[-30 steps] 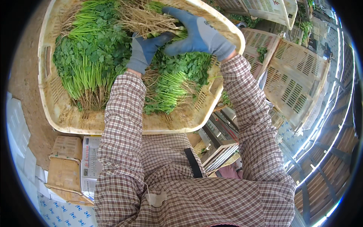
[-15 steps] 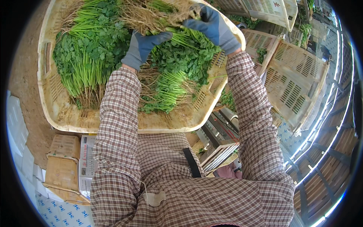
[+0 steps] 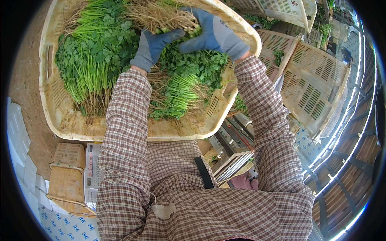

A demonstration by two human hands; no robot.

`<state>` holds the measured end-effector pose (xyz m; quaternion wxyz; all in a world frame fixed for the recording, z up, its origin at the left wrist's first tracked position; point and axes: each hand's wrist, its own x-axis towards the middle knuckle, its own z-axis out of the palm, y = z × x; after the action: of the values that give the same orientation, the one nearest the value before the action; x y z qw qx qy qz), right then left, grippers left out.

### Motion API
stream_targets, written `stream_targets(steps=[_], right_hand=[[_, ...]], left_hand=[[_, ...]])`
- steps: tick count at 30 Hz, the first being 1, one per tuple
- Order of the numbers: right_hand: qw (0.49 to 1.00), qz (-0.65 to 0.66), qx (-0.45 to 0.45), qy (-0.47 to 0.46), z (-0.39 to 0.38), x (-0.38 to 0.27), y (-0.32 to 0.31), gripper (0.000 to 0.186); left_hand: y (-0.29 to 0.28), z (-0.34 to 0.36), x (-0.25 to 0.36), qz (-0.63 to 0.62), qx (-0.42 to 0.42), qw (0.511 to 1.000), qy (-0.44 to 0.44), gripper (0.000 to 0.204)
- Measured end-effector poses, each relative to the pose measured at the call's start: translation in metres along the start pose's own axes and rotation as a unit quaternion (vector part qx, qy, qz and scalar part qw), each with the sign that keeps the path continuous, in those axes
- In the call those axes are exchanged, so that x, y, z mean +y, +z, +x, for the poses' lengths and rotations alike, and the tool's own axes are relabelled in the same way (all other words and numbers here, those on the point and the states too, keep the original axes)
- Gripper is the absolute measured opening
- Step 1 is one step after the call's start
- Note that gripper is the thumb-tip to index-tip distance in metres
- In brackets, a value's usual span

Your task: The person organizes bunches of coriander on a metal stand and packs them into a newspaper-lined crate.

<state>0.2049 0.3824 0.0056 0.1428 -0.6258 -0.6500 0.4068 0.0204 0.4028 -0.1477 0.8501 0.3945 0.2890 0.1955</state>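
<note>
My left hand (image 3: 154,46), in a blue and grey glove, is closed on a bunch of leafy greens that look like coriander, its brown roots (image 3: 161,16) facing me. My right hand (image 3: 211,34), gloved alike, cups the bunch's right end, thumb below it and fingers on the far side. The palms and some fingers are hidden. Both hands are over a large, stained cream plastic crate (image 3: 177,132). Inside, more rooted greens (image 3: 94,60) are piled on the left, and a smaller bunch (image 3: 183,94) rests below my hands.
Slatted plastic crates (image 3: 309,86) are stacked at the right, with stray leaves on them. Nearer my right arm stands a framed metal item (image 3: 233,148), its kind unclear. At lower left are tan baskets (image 3: 66,176) beside a printed box (image 3: 92,166). Brown ground (image 3: 30,76) shows at left.
My right hand has shifted left and slightly down around the bunch's end, its thumb now stretched below it. The root ends have turned a little toward me. My left hand has barely moved.
</note>
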Motion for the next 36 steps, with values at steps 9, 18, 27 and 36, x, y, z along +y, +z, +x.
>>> stream_targets(steps=[9,18,27,36], right_hand=[[0.995,0.090,0.028,0.040,0.009,0.034,-0.004,0.049],[0.975,0.196,0.092,0.050,-0.001,0.037,0.004,0.049],[0.997,0.066,0.033,0.026,-0.001,0.037,0.004,0.057],[0.931,0.296,0.211,0.018,-0.017,0.040,0.002,0.024]], left_hand=[[-0.038,0.009,-0.022,-0.328,-0.353,0.876,0.007,0.076],[0.009,-0.005,0.028,-0.707,-0.039,0.685,-0.169,0.094],[0.017,-0.007,0.037,-0.392,0.075,0.904,-0.153,0.090],[-0.034,0.024,-0.067,-0.416,-0.163,0.894,-0.043,0.093]])
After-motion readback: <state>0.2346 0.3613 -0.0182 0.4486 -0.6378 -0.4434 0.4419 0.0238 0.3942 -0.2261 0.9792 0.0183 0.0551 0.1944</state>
